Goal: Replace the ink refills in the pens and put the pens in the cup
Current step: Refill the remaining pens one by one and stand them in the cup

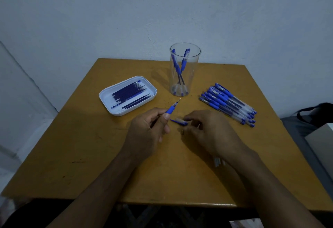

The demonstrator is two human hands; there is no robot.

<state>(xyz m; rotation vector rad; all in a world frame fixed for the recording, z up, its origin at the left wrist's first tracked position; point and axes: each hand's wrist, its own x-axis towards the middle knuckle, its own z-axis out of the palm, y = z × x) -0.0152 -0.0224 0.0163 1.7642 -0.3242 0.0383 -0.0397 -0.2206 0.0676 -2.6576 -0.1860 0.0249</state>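
left hand (149,130) grips pen (172,109), tip toward 1 o'clock | right hand (207,130) pinches cap (179,121) | align cap squarely, press home | cup (184,69) at 12

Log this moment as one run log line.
left hand: holds uncapped pen | right hand: fingers at pen cap on table | cup: two pens | tray: refills

A clear cup (185,69) stands upright at the far side of the desk (90,155), holding two blue pens (178,69) that lean crossed inside it. To its right a pile of capped blue pens (228,104) lies side by side. A white tray (108,99) on the left holds dark ink refills (130,92). An uncapped pen (172,108) points at the cup; its blue cap (178,121) lies just beside it.
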